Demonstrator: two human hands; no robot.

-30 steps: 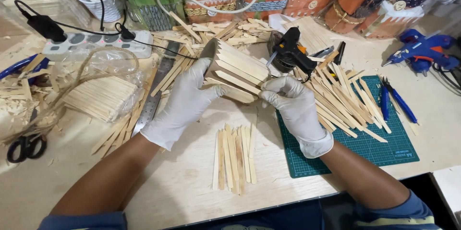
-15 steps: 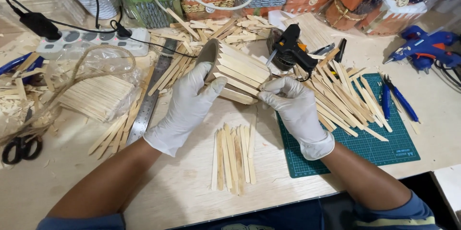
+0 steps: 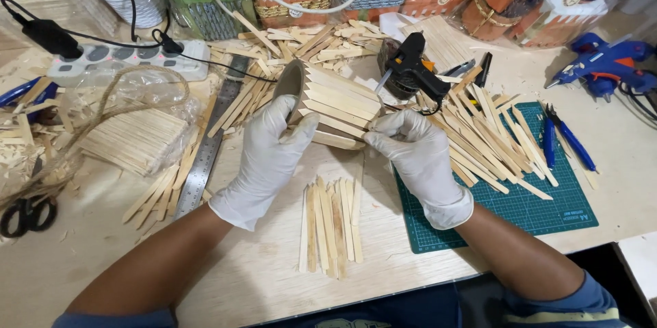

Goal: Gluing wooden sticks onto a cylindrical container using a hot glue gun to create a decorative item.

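Both my hands wear white gloves and hold a cardboard tube clad in pale wooden sticks [image 3: 335, 102], lying on its side above the table. My left hand [image 3: 270, 153] grips its open left end, thumb over the rim. My right hand [image 3: 414, 153] presses a stick at the tube's lower right side. Below the hands lies a small row of loose wooden sticks [image 3: 330, 225] on the tabletop.
A black glue gun [image 3: 414, 68] rests behind the tube. Green cutting mat [image 3: 547, 205] with several sticks and blue pens at right. Metal ruler [image 3: 209, 143], bagged stick bundle [image 3: 133, 140], scissors [image 3: 24, 215] and power strip [image 3: 123, 61] at left. Blue glue gun [image 3: 606, 61] far right; wrapped crafts along the back.
The tube has turned slightly in my hands, and both hands stay on it. The camera view shifted a little.
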